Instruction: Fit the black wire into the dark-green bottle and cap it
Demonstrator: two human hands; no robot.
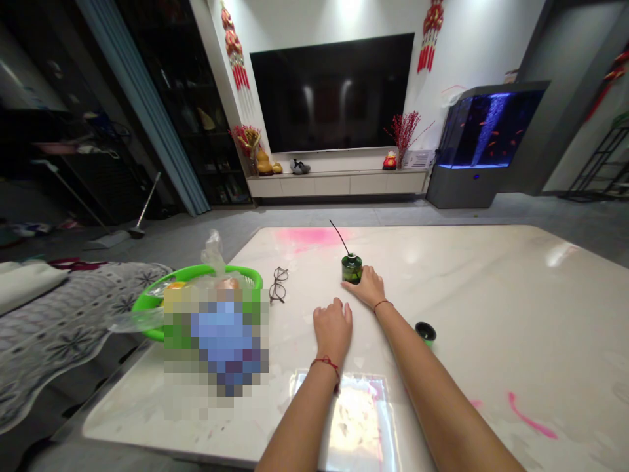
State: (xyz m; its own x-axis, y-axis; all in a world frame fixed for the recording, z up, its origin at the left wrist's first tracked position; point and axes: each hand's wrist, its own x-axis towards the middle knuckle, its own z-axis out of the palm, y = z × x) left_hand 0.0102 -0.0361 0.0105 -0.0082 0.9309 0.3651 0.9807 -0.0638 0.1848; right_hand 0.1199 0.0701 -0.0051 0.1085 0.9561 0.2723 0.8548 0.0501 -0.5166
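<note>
A small dark green glass bottle (350, 269) stands upright on the pale table (491, 288), with one thin dark stick (339, 236) leaning out of its neck to the left. My right hand (369, 287) is closed around the bottle's lower right side, its thumb in front and its other fingers partly hidden. Nearer to me, my left hand (333, 328) rests on the tabletop holding nothing, its fingers loosely bent and the thumb apart. A small black and green cup-shaped piece (425, 332) sits to the right of my right forearm.
Eyeglasses (278, 285) lie left of the bottle. A green basket (147, 311) with plastic-wrapped things stands at the table's left, partly covered by a blurred blue patch. A shiny clear sheet (361, 419) lies under my left wrist. Pink smears (531, 417) mark the tabletop.
</note>
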